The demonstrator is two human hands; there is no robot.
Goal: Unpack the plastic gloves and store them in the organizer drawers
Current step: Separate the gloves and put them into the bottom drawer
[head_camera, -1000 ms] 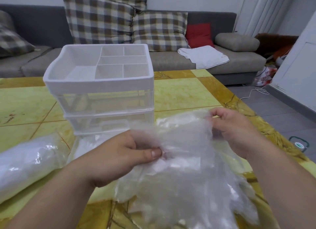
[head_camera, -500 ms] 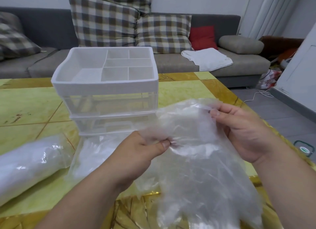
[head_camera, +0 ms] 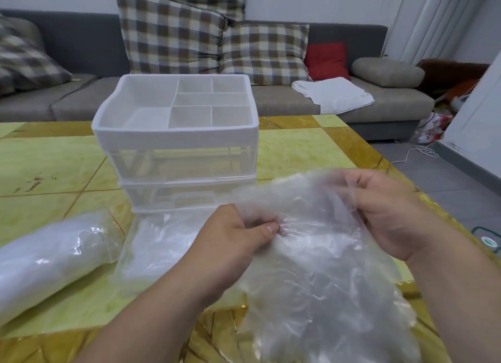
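Because the thin plastic gloves point(head_camera: 320, 281) cling together in a limp, crinkled wad, both hands work at its top edge. The left hand point(head_camera: 233, 243) pinches the film between thumb and curled fingers point(head_camera: 268, 231). The right hand point(head_camera: 385, 213) pinches a fold of the same edge with its fingers bent round it, probably to peel or gather the sheets. The rest of the wad hangs below the fingers and drapes onto the desk point(head_camera: 40, 159).

Just beyond the left fingers stands the organizer point(head_camera: 176, 135), a white compartment tray above two clear drawers. Both drawers look closed, though film partly hides the lower front. I judge that a drawer must be opened before anything goes in.

Between the left fingers and the organizer's foot lies a flat clear bag point(head_camera: 157, 246); whether it is an emptied wrapper I cannot tell. Well to the left of the left fingers a full packet point(head_camera: 48, 259) lies on its side, likely waiting its turn.

The desk is glossy, yellow-green with amber veined bands. Far beyond the fingers runs a grey sofa point(head_camera: 81, 45) with checked cushions point(head_camera: 173, 31), a red cushion point(head_camera: 325, 60) and a white cloth point(head_camera: 333, 94). To the right of the right fingers are grey floor tiles with a white cable point(head_camera: 417, 152).
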